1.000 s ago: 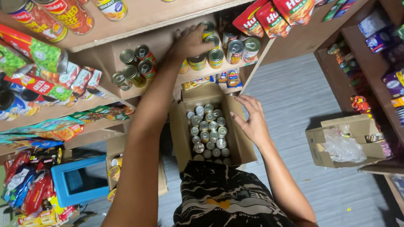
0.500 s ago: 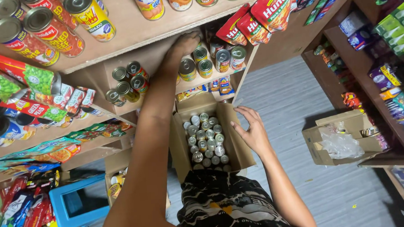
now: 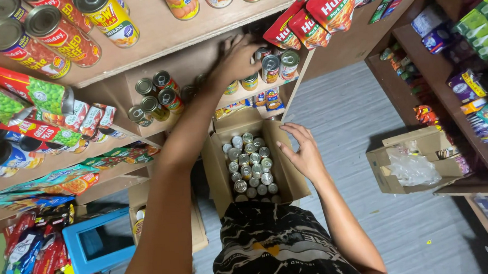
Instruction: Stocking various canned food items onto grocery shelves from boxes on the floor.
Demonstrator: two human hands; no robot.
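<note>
Left hand [image 3: 239, 55], fingers spread, now presses deeper among shelf cans [image 3: 271, 67], holding none visibly; open right hand [image 3: 304, 153] stays on the can-filled cardboard box [image 3: 215, 172] below.

We only get a top-down look at the person, so there's not much to go on. Both arms are bare all the way up — no sleeves, no watch, no bracelets, no gloves, and we can't spot any rings on the left hand [image 3: 239, 55] or the right hand [image 3: 304, 156]. The shirt [image 3: 276, 245] is black with pale, streaky marbled markings — tie-dye-ish.
</note>
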